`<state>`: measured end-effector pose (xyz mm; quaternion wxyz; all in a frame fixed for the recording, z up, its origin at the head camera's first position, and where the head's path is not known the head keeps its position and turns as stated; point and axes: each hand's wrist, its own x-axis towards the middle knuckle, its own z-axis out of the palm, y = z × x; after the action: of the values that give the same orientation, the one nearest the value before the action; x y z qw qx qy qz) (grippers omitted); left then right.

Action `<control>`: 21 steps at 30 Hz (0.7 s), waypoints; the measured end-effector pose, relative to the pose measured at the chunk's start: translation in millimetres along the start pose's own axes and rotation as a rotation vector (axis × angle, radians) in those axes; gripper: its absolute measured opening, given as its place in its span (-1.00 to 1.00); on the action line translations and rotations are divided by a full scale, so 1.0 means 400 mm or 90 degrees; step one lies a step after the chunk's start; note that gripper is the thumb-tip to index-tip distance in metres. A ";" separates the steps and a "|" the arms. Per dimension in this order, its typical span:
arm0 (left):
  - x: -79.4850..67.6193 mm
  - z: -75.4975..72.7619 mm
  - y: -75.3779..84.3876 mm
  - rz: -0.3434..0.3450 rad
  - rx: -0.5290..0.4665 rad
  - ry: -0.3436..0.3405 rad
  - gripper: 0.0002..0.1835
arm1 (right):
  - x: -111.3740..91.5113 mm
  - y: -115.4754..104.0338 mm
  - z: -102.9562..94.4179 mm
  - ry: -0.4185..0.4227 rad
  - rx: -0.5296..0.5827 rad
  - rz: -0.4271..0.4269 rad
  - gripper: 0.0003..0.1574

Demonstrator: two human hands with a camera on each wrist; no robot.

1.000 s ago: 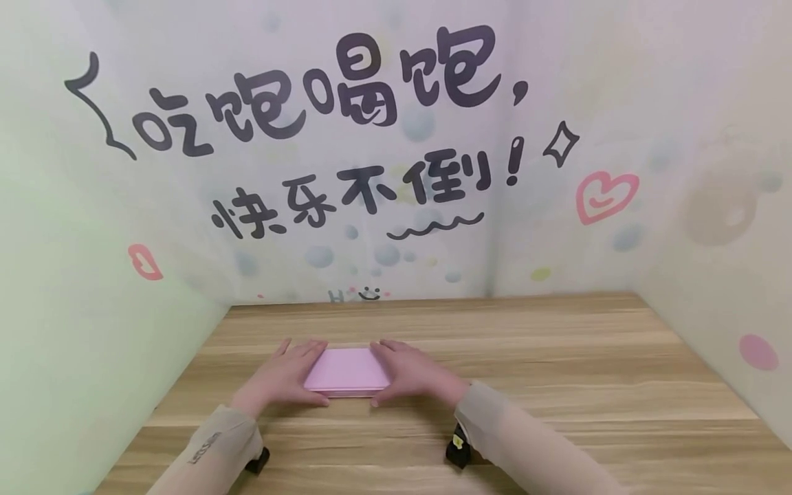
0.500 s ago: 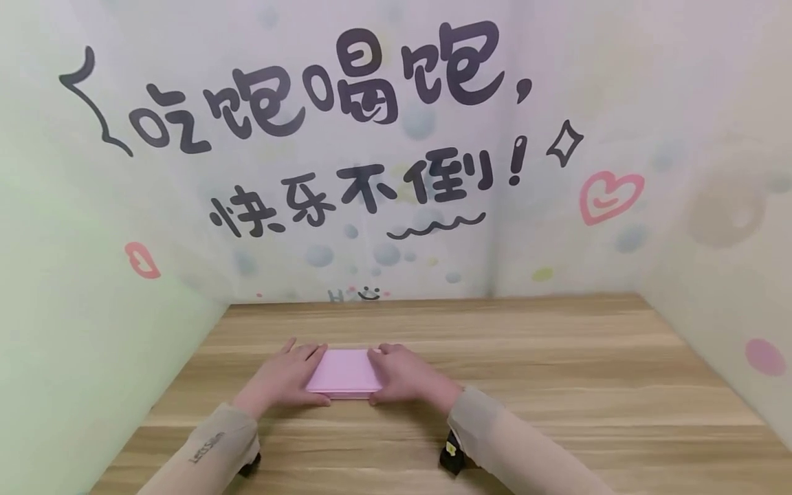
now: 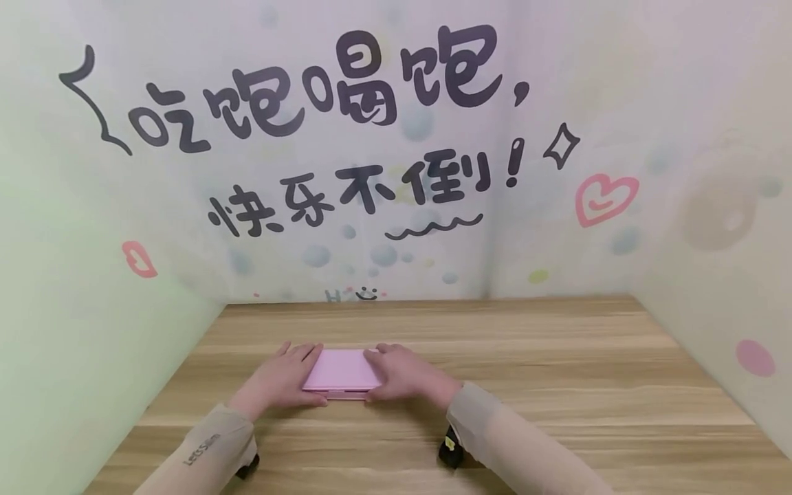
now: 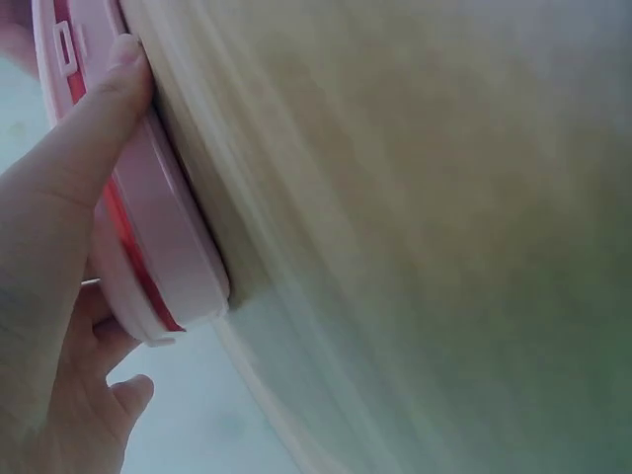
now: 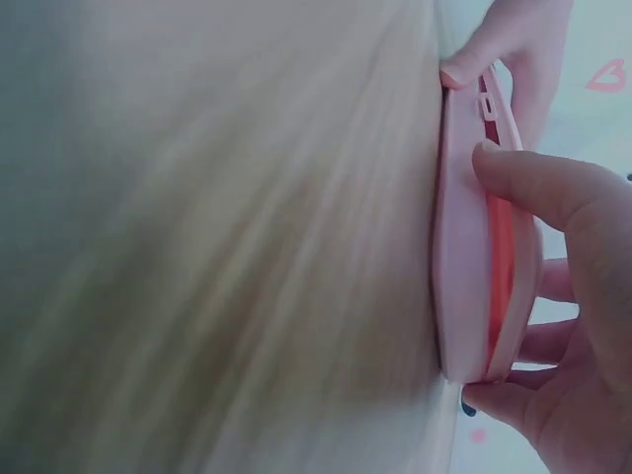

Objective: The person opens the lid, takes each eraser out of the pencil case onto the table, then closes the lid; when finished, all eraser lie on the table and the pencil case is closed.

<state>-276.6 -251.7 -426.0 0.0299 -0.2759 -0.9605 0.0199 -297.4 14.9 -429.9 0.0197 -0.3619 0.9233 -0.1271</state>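
Note:
A flat pink box (image 3: 342,370) with a hinged-looking lid lies on the wooden table. My left hand (image 3: 278,378) grips its left end, thumb (image 4: 123,79) against the front wall near a small clasp (image 4: 66,47). At the opposite end my right hand (image 3: 405,375) holds the box, its thumb (image 5: 494,163) at the seam and its fingers around the far side and the end. Between lid and base the wrist views show a narrow gap with a red strip (image 5: 501,267) inside. The lid hides the contents.
The wooden table (image 3: 526,371) extends around the box on every side. Behind it stands a pale printed backdrop (image 3: 433,261) with dark lettering, and pale side walls flank the table. A black wrist camera (image 3: 450,450) hangs under the right sleeve.
My right hand has shifted slightly left, its fingers drawn closer over the box. A dark line now shows between lid and base at the front edge. The left hand has hardly moved.

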 end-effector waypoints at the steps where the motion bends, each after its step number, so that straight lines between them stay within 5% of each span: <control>1: 0.000 -0.001 0.001 0.000 -0.002 0.002 0.15 | -0.001 0.003 -0.003 -0.002 0.008 0.003 0.08; 9: -0.033 -0.003 -0.017 -0.020 -0.072 0.040 0.14 | -0.002 0.021 -0.005 0.002 0.136 0.011 -0.01; 21: -0.119 -0.045 -0.031 0.000 -0.122 0.120 0.14 | -0.005 0.056 -0.033 0.079 0.391 0.064 -0.37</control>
<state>-241.6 -287.2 -409.5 0.0936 -0.2781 -0.9510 -0.0977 -312.6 34.9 -422.6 0.0777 -0.2841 0.8581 -0.4207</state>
